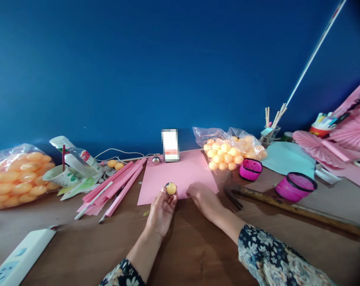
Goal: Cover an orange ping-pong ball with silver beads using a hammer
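Observation:
My left hand (162,212) is closed around a small round thing (171,189) with a pale yellow face and a dark rim, held up over the near edge of a pink paper sheet (180,171). To the right, my right hand (205,198) bends down at the sheet's near edge, fingers curled together. Its fingertips are turned away, so what they hold, if anything, is hidden. Farther back on the sheet rest a shiny silver ball (156,160) and an upright phone (170,146) with a blurred screen.
Bags of orange balls (224,153) stand behind at both sides. Pink paper strips (117,186) and pens lie left. A hammer (299,210), magenta bands (296,186) and pink paper fans (317,149) are at right. A power strip (25,254) lies front left.

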Tool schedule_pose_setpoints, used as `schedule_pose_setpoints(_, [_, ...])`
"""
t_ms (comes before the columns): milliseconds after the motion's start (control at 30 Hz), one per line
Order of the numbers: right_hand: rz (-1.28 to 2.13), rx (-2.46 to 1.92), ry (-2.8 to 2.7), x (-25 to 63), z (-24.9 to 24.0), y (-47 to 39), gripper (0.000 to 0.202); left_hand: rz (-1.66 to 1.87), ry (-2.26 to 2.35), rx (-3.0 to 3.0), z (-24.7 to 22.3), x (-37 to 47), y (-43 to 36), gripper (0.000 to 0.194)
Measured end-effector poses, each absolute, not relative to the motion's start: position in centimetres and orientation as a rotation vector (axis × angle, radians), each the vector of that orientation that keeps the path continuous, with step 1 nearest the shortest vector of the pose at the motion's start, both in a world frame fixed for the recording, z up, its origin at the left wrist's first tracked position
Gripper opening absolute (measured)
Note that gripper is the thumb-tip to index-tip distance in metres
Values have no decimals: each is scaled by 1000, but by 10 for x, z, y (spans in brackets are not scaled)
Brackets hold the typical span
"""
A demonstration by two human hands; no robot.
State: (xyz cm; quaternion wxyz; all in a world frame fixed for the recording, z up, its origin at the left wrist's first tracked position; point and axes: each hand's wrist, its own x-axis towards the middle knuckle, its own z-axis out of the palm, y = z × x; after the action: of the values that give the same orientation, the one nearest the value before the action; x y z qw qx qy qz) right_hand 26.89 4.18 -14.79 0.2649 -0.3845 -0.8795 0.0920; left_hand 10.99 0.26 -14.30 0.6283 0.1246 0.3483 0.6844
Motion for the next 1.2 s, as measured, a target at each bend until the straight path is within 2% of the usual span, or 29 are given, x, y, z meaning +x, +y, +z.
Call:
schedule_pose_setpoints(300, [442,-1070,-2038,281,-153,53,20,1566,809,297,-142,110,2,11])
schedule_pose_setpoints(633, [236,-1270,-2130,296,-151,41,17,1573,800,269,-145,110,2,10])
schedule_pose_setpoints(1200, [148,-1251,-2217,293,-158,39,18,1577,804,291,-144,110,1,7])
